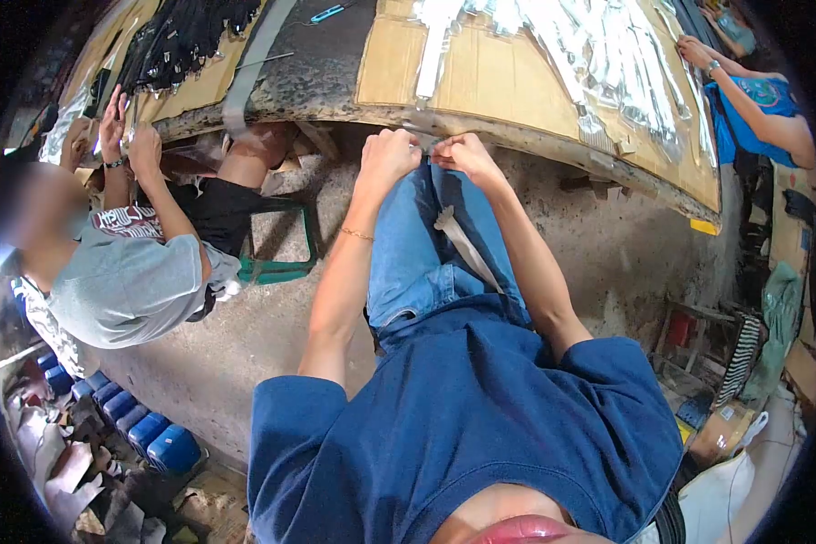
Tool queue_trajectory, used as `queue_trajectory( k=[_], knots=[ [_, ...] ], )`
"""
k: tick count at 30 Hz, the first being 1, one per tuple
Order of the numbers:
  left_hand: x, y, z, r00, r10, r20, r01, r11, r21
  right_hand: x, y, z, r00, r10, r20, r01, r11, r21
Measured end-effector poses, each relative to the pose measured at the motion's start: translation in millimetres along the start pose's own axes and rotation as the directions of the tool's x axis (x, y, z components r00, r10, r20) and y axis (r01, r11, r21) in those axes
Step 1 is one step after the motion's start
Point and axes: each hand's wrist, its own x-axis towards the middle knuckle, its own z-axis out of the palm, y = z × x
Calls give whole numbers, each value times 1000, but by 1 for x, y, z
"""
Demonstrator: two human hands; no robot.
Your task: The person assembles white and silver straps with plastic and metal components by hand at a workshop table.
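Both of my hands are at the table's front edge, above my knees and close together. My left hand [392, 156] is closed, its fingers pinched around something too small to make out. Just to its right, my right hand [467, 156] has its fingers pressed together on something I cannot make out. A pale strip [467, 243] lies across my jeans below the hands. Beyond them, the worktable [335, 112] carries cardboard [490, 77] with shiny, silvery strips [607, 68] on it.
Co-workers sit at the left [131, 281] and stand at the right [757, 109]. Black strips [177, 45] and a blue tool [328, 14] lie on the table. A green stool [281, 270], blue containers [172, 447] and scraps [68, 471] are on the left.
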Motion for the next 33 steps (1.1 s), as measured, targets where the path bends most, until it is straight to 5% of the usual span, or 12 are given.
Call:
queue_trajectory(
  k=[12,23,33],
  knots=[
    [17,-2,15,984,-132,118,135,991,-23,2,6,-3,995,99,-26,-96,991,95],
    [20,-1,5,962,-138,236,149,988,-30,-1,7,-11,978,153,142,-190,933,305],
    [20,-6,14,968,-132,214,132,991,14,2,16,-1,996,69,58,-81,970,230]
  ],
)
